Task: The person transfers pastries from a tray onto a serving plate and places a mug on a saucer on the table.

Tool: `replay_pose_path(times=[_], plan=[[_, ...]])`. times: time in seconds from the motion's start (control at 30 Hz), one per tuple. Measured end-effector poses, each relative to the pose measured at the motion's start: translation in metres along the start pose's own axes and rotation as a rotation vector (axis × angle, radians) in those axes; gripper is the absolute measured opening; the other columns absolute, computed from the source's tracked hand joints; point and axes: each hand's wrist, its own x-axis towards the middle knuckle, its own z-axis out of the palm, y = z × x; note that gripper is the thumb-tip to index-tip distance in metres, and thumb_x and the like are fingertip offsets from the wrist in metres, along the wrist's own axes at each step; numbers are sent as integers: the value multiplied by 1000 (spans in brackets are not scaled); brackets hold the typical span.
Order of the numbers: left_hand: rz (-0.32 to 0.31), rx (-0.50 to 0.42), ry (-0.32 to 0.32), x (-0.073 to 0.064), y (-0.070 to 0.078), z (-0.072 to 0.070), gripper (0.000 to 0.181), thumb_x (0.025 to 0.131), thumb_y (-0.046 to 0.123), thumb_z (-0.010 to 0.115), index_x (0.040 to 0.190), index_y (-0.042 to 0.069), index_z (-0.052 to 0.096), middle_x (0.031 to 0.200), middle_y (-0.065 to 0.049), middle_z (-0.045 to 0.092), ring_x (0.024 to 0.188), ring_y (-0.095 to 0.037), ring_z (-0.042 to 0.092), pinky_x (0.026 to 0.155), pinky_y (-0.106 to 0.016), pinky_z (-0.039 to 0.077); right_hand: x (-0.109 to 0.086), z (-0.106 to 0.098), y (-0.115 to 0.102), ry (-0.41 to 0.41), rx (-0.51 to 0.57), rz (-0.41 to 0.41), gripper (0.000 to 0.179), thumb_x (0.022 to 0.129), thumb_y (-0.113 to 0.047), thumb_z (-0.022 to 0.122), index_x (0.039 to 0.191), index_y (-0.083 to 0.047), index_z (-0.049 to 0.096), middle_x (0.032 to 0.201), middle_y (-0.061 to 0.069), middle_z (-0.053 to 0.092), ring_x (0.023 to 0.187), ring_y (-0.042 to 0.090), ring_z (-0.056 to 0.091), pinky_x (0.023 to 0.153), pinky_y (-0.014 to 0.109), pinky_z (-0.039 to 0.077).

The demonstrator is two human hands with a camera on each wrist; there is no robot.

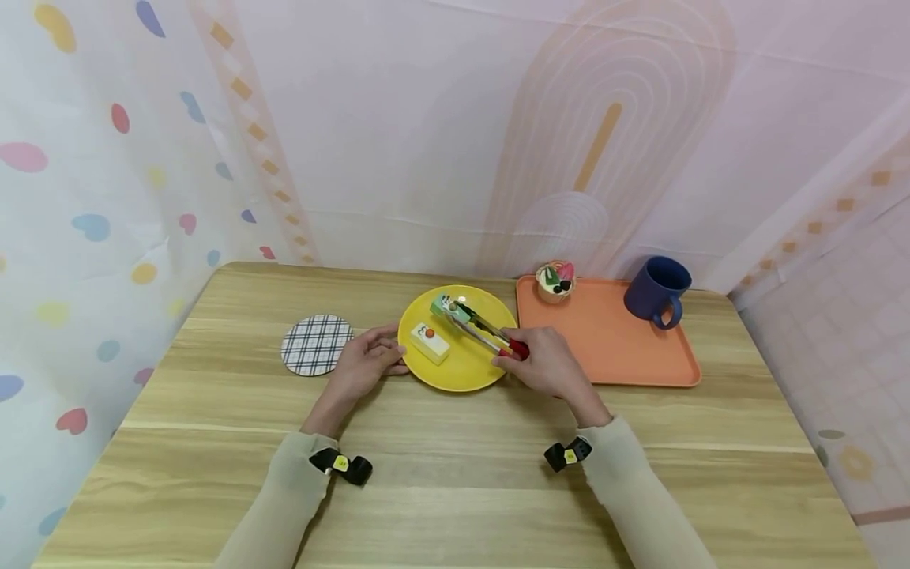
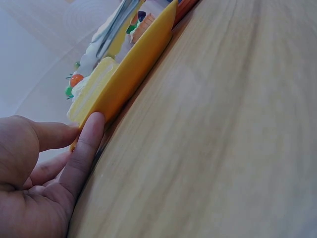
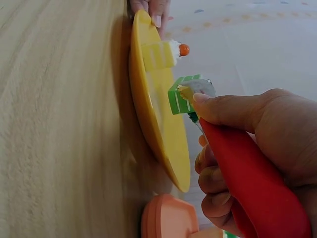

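My left hand [image 1: 367,362] pinches the left rim of a yellow plate [image 1: 465,375] between thumb and fingers. On that plate lies a yellow cake slice [image 1: 430,344] with white topping and an orange ball. My right hand [image 1: 543,359] grips red-handled tongs [image 3: 247,173], whose metal tips close around a green cake slice [image 3: 181,99]. In the head view this green slice is over the plate's upper left part, beyond the yellow one. The right wrist view shows it close to the plate's surface; whether it touches is hard to tell.
An orange tray [image 1: 604,348] lies right of the plate, bearing a fruit-topped tart [image 1: 554,284] at its back left corner and a dark blue mug [image 1: 650,288] at its back right. A round checked coaster [image 1: 313,345] sits beside my left hand. A patterned cloth hangs behind the wooden table.
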Motion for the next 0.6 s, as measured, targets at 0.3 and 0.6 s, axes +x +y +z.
replay_pose_path(times=[0.3,0.6], plan=[[18,-1,-5,-2,0,0,50,103,7,61,151,4,47,115,-15,61,90,-13,73,84,-31,68,3,7,0,-8,-8,11,46,91,-36,78,132,-16,71,68,-1,43,60,14,39,51,22,24],[10,-6,1,-1,0,0,49,103,6,61,150,5,48,115,-15,61,90,-13,73,84,-31,68,2,8,-1,-4,4,24,48,92,-36,78,134,-16,70,71,1,51,64,16,43,54,23,26]])
